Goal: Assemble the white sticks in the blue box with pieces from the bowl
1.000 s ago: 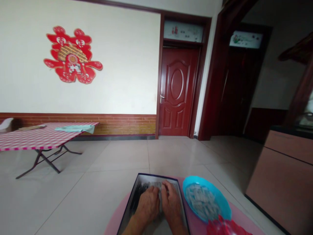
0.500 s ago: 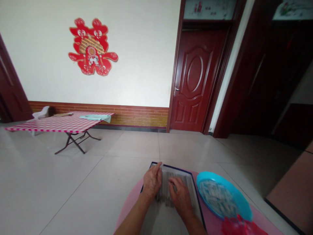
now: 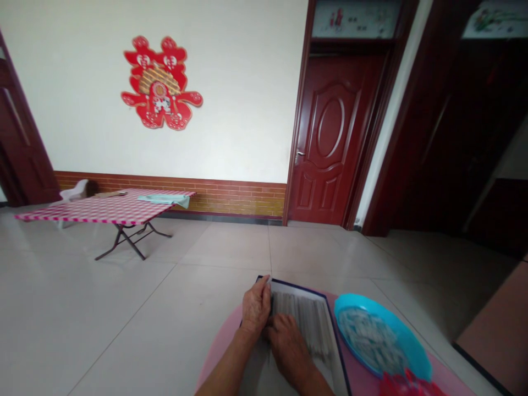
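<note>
A shallow tray with a dark blue rim [image 3: 339,352] holds a row of thin greyish sticks [image 3: 307,319] laid side by side, their kind too blurred to tell. At the tray's left side is my left hand [image 3: 256,306], fingers bent together, with a small whitish bit at the fingertips. My right hand [image 3: 289,347] lies low over the left end of the row. Its fingers are curled in against my left hand, and what they hold, if anything, is hidden. Right of the tray, a blue basin [image 3: 406,330] contains many similar pale, short sticks.
Tray and basin rest on a pink round table [image 3: 220,344]. A crumpled red plastic bag [image 3: 408,385] lies by the basin's near edge. Farther left stands a folding table [image 3: 94,209] with a checked cover and a pale green cloth [image 3: 167,199]. A red door [image 3: 330,132] is ahead.
My right hand has moved left and slightly nearer, from over the middle of the row to beside my left hand, uncovering more sticks. My left hand stays at the tray's left side.
</note>
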Motion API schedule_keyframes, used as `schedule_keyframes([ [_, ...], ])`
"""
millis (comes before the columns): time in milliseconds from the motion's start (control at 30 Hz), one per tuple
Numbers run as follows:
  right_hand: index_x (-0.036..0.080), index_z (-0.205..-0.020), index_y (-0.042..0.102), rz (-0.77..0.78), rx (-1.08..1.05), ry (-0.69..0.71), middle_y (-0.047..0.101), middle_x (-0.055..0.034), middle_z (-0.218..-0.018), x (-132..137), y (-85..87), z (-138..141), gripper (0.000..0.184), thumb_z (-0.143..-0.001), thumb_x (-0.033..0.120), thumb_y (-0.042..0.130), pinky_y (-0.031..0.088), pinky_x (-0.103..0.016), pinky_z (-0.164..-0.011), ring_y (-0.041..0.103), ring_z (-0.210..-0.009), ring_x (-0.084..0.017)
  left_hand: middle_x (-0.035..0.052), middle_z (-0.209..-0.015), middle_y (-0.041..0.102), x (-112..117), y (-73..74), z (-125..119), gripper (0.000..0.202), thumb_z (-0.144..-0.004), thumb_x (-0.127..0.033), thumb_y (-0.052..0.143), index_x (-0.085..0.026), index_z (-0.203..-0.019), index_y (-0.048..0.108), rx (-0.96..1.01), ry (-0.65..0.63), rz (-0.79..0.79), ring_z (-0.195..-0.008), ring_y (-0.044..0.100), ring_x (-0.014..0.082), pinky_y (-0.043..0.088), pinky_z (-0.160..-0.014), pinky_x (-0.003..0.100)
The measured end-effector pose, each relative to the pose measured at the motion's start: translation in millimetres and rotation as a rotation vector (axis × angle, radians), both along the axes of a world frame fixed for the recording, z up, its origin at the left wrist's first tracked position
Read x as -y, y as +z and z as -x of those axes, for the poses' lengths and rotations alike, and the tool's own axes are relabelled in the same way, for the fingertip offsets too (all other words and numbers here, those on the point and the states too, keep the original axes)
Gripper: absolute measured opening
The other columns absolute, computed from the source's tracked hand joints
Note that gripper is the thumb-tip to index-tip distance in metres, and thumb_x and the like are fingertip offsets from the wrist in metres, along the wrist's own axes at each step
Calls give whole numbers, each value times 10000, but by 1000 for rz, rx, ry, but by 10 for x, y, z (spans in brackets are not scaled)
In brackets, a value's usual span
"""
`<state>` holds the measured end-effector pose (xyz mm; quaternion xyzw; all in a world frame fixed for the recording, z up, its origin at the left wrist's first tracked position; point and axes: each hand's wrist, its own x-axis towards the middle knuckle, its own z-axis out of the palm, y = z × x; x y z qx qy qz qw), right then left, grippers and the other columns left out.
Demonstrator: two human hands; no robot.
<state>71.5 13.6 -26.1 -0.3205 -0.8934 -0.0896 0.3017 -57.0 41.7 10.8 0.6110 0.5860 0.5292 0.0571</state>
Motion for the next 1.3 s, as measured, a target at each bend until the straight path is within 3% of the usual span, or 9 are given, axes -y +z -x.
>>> schedule_keyframes([
  [167, 222, -878, 647, 16, 31, -17, 636, -33, -869, -16, -29, 9, 163, -835, 98, 550, 427, -345, -758, 555, -857, -199, 73, -1041, 711, 10, 4, -9, 385, -916, -308, 352, -159, -1131, 634, -29, 22, 26, -937, 659, 183, 503, -872, 278],
  [367, 204, -954, 627, 38, -47, 33, 647, -64, -922, 26, 123, 35, 230, -882, 109, 430, 453, -364, -762, 570, -853, -207, 103, -1020, 707, 55, 61, -24, 369, -902, -274, 353, -124, -1090, 632, -44, 63, 60, -940, 652, 199, 494, -876, 305],
  [533, 206, -992, 591, 84, -369, 33, 663, -63, -948, -24, 278, 2, 232, -910, 199, 374, 479, -340, -805, 600, -892, -193, 97, -961, 710, 40, 33, -43, 329, -900, -262, 366, -135, -1056, 625, -51, 51, 68, -889, 663, 198, 509, -830, 312],
  [733, 191, -975, 589, 257, -881, -308, 688, -89, -952, -135, 409, -272, 272, -881, 392, 431, 483, -356, -816, 628, -920, -226, 89, -1036, 697, 0, -74, -92, 319, -902, -237, 379, -163, -1117, 603, -133, -65, -45, -962, 648, 190, 500, -880, 319],
  [900, 188, -910, 547, 379, -1266, -419, 684, -74, -864, -216, 466, -461, 303, -829, 464, 450, 491, -356, -780, 644, -804, -210, 80, -954, 685, 28, -136, -182, 322, -904, -189, 372, -176, -1138, 593, -287, -163, -33, -918, 634, 193, 507, -849, 336],
  [1133, 210, -922, 492, 477, -1531, -437, 660, -28, -819, -251, 475, -542, 296, -794, 476, 495, 513, -340, -743, 646, -753, -177, 87, -903, 646, 34, -177, -285, 323, -876, -122, 358, -157, -1090, 598, -400, -194, -16, -876, 599, 214, 504, -806, 362],
  [1300, 208, -923, 491, 498, -1568, -419, 657, -24, -828, -234, 508, -526, 310, -787, 486, 505, 517, -321, -732, 644, -750, -166, 81, -875, 640, 12, -226, -298, 309, -876, -124, 354, -154, -1064, 597, -426, -159, -33, -844, 597, 217, 504, -781, 373],
])
